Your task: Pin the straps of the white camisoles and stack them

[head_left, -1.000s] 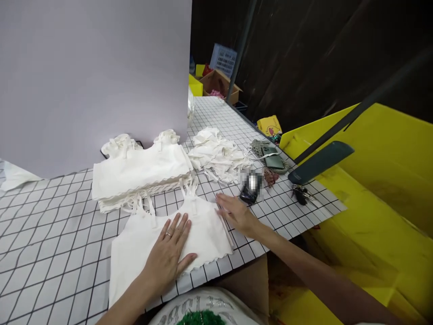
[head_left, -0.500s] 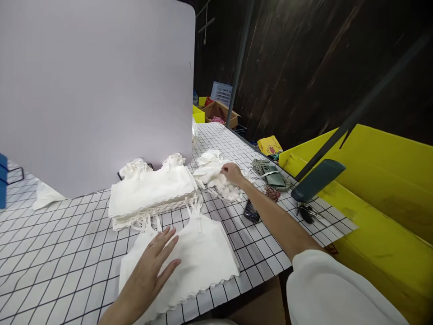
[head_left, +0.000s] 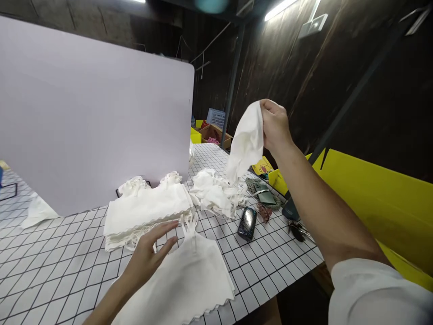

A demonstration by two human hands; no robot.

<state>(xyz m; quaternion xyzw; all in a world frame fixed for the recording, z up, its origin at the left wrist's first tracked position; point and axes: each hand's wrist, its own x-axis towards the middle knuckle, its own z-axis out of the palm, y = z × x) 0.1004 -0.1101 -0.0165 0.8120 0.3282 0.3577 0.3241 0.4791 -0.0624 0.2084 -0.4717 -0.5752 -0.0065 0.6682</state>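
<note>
My right hand (head_left: 275, 124) is raised at the right, closed on a crumpled white camisole (head_left: 246, 140) that hangs from its fingers. Below it lies a loose heap of white camisoles (head_left: 216, 194) with thin straps. My left hand (head_left: 150, 255) hovers over a flat white camisole top (head_left: 189, 284) at the table's front, fingers spread, holding nothing. Whether its fingertips touch the cloth I cannot tell. Behind that hand is a neat stack of folded white camisoles (head_left: 147, 210) with wavy hems, straps bunched at the far side.
A grid-patterned tablecloth (head_left: 270, 266) covers the table. On its right side lie a shiny dark phone-sized object (head_left: 247, 223), a green case (head_left: 265, 194) and keys (head_left: 299, 231). A large pale board (head_left: 98, 122) stands behind the stack. Yellow boxes (head_left: 382, 189) are at the right.
My right hand has risen from the heap, lifting a white camisole. My left hand stays near the flat camisole. The view has tilted upward.
</note>
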